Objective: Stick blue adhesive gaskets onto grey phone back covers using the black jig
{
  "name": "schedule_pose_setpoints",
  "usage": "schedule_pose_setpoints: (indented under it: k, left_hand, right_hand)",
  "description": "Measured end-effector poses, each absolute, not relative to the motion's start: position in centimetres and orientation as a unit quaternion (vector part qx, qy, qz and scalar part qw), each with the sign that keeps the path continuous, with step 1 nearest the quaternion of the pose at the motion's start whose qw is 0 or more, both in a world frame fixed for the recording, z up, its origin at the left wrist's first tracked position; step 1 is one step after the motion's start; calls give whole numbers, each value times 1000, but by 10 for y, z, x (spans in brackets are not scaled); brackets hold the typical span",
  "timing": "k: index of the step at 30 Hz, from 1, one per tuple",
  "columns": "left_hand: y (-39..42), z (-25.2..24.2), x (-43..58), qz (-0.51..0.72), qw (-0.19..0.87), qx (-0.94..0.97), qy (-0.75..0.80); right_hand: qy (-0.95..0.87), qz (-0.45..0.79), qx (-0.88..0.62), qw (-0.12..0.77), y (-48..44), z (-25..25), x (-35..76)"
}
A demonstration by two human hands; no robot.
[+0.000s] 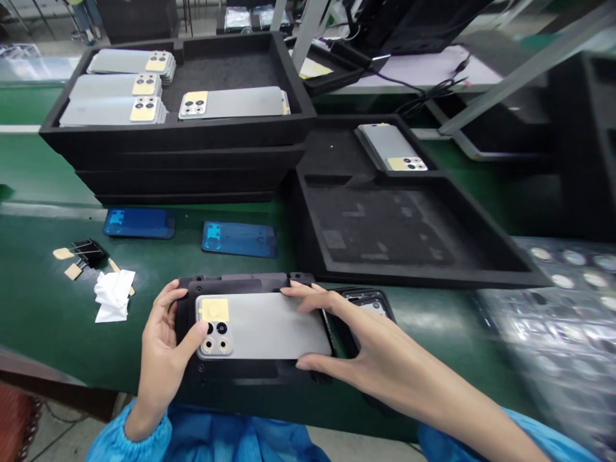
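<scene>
A silver smartphone back [267, 324] lies camera side up on a black fixture [255, 371] at the table's front. Yellow film covers part of its camera block. My left hand [166, 340] is closed round the left end, its thumb on the camera block and its fingertips at the fixture's upper left corner. From the right, my right hand [356, 333] spans the phone's right end, thumb at the lower edge and fingers at the upper edge. Partly hidden behind that hand are stacked dark phone frames [373, 301].
Stacked black trays [192, 138] with silver phone backs stand at the back left. Another black tray [317, 256] lies right of them. Two blue-filmed panels [239, 239], a black binder clip [89, 252] and white tissue [114, 295] lie on the green table. Clear blister trays [553, 346] are at right.
</scene>
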State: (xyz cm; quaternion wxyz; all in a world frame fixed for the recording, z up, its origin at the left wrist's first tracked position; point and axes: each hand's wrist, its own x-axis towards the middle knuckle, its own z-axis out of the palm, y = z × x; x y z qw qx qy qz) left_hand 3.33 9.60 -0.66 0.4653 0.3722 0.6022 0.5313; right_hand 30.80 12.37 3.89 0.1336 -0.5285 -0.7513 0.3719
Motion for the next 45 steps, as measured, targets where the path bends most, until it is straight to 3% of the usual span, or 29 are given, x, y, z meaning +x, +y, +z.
schedule_pose_setpoints:
  k: [32,45]
  left_hand:
    - [100,-4,32,519,466,398,595]
    - [100,-3,30,512,445,430,596]
  right_hand:
    - [-772,361,-492,177,124,31,306]
    - [-780,379,-475,149,126,38,305]
